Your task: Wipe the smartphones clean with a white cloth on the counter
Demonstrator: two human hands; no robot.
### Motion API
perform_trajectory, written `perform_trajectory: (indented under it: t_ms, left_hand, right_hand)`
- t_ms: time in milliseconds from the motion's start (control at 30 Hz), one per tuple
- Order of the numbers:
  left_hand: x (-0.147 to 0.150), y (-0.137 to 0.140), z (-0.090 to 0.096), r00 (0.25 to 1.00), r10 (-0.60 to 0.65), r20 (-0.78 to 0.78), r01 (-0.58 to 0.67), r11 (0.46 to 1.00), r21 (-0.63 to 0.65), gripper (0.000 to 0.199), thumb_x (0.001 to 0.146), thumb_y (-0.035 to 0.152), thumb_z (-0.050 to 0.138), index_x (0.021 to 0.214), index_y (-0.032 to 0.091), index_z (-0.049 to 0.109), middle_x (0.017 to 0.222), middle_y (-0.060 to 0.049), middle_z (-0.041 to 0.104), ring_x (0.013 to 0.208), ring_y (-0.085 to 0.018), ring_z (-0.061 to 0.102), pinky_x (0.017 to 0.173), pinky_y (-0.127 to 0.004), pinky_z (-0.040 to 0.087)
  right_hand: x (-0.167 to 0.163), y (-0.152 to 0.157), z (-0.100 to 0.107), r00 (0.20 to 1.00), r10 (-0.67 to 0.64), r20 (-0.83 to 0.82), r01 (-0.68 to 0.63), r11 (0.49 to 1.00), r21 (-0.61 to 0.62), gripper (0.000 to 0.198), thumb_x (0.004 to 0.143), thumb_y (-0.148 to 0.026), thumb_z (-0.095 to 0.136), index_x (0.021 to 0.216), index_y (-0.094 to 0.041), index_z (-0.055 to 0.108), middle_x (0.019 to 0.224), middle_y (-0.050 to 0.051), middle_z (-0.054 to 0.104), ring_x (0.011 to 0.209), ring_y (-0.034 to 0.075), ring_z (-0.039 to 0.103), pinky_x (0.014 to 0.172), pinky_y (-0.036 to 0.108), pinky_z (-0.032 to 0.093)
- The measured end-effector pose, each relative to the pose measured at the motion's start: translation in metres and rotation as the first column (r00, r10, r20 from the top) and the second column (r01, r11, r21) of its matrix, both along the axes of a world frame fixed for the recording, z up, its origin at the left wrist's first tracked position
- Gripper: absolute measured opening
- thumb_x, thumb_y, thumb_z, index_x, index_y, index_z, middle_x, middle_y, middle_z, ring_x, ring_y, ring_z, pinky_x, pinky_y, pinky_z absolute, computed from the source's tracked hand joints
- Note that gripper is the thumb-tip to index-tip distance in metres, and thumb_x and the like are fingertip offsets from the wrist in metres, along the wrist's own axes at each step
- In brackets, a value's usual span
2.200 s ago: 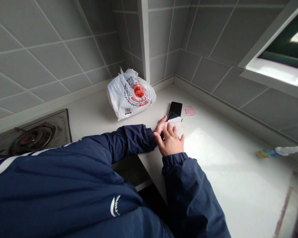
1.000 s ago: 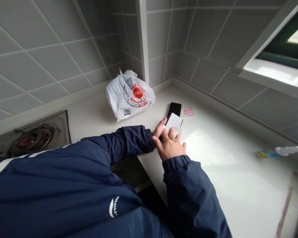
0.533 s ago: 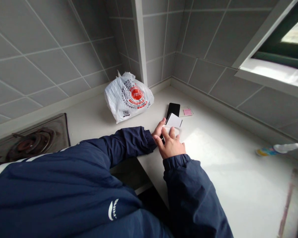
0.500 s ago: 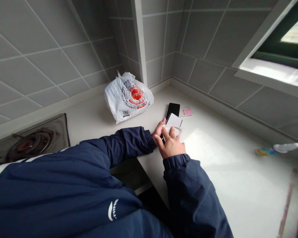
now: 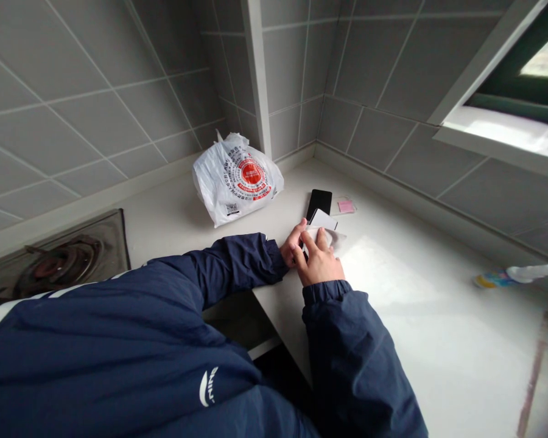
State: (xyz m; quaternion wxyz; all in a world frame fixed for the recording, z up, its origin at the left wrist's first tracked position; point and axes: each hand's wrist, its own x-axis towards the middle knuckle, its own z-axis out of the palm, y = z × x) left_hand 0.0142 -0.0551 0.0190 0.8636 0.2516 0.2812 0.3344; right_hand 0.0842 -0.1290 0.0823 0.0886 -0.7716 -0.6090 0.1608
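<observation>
Above the white counter, my left hand (image 5: 293, 243) is closed around the near left edge of a phone (image 5: 324, 219), a flat slab with a bright pale face and a dark rim. My right hand (image 5: 322, 263) lies over its near part, fingers pressing a thin white wipe (image 5: 340, 241) against the face. Fingers and wipe hide the phone's lower half. Just beyond it a flat black rectangle (image 5: 320, 202) rests on the counter, partly covered by the phone in this view. Beside that lies a small clear item with a pink patch (image 5: 346, 207).
A white plastic bag (image 5: 237, 179) with red print stands against the tiled wall. To the left is a gas stove (image 5: 50, 261). A spray bottle (image 5: 514, 275) lies or stands near the right wall, below a window. The counter edge (image 5: 278, 328) runs beneath my arms.
My right hand has shifted slightly on the phone, and more of the wipe now sticks out to its right. My left hand keeps its hold; the view has moved very little.
</observation>
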Motion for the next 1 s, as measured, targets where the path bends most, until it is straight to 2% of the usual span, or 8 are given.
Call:
perform_trajectory:
  t_ms: [133,267,367,500,700,867,1000]
  left_hand:
    - [-0.002,-0.001,0.001,0.996,-0.077,0.034,0.075,0.995,0.065,0.061,0.099,0.069,0.036,0.117,0.021,0.07,0.11,-0.008,0.077,0.124,-0.033,0.064,0.121,-0.046,0.031]
    - [-0.002,0.003,-0.005,0.995,-0.075,0.059,0.06,0.972,0.229,0.06,0.099,0.068,0.041,0.125,0.022,0.07,0.133,-0.007,0.069,0.138,-0.03,0.054,0.127,-0.041,0.021]
    - [0.001,0.009,-0.012,0.993,-0.085,0.085,0.059,0.96,0.273,0.064,0.097,0.068,0.044,0.129,0.019,0.069,0.138,-0.01,0.066,0.142,-0.029,0.05,0.129,-0.042,0.018]
    - [0.006,0.01,-0.011,0.987,-0.113,0.11,0.081,0.962,0.259,0.069,0.099,0.066,0.039,0.135,0.014,0.067,0.14,-0.013,0.064,0.146,-0.03,0.046,0.129,-0.042,0.019]
    - [0.007,0.004,0.005,0.985,-0.081,0.15,0.055,0.985,0.166,0.067,0.108,0.049,0.016,0.149,0.011,0.054,0.141,-0.013,0.064,0.147,-0.026,0.045,0.129,-0.039,0.017]
    - [0.005,0.003,0.009,0.972,-0.118,0.205,0.101,0.991,0.092,0.066,0.109,0.045,0.012,0.156,0.012,0.045,0.144,-0.013,0.062,0.145,-0.022,0.048,0.127,-0.039,0.023]
    - [0.004,0.004,0.005,0.964,-0.146,0.224,0.135,0.989,0.061,0.067,0.109,0.049,0.011,0.157,0.015,0.044,0.142,-0.013,0.063,0.143,-0.022,0.05,0.126,-0.04,0.025]
  right_hand:
    - [-0.001,0.0,0.0,0.999,-0.032,0.022,0.031,0.999,0.014,0.062,0.101,-0.063,0.035,0.159,-0.04,0.035,0.174,0.007,0.016,0.143,0.046,0.046,0.111,0.067,0.041]
    - [-0.002,0.0,0.0,0.996,-0.061,0.072,0.058,0.997,0.046,0.065,0.101,-0.066,0.031,0.161,-0.042,0.027,0.174,0.004,0.015,0.154,0.047,0.024,0.116,0.075,0.029]
    - [0.001,0.001,0.0,0.993,-0.069,0.099,0.062,0.995,0.075,0.064,0.101,-0.067,0.029,0.161,-0.044,0.025,0.174,0.001,0.015,0.158,0.045,0.012,0.118,0.077,0.023]
    - [0.01,0.004,-0.004,0.99,-0.086,0.112,0.072,0.989,0.127,0.063,0.102,-0.066,0.031,0.161,-0.044,0.025,0.174,-0.002,0.014,0.158,0.045,0.004,0.118,0.078,0.018]
    - [0.022,0.009,-0.008,0.993,-0.098,0.073,0.084,0.981,0.175,0.062,0.103,-0.065,0.026,0.161,-0.043,0.027,0.174,-0.001,0.014,0.16,0.041,0.005,0.119,0.078,0.018]
    - [0.029,0.012,-0.011,0.992,-0.125,0.029,0.117,0.976,0.184,0.063,0.104,-0.064,0.023,0.162,-0.04,0.024,0.173,-0.004,0.013,0.16,0.037,0.006,0.12,0.076,0.018]
    - [0.029,0.013,-0.015,0.992,-0.124,0.021,0.118,0.976,0.181,0.064,0.104,-0.063,0.024,0.163,-0.037,0.024,0.173,-0.005,0.015,0.16,0.037,0.008,0.12,0.076,0.019]
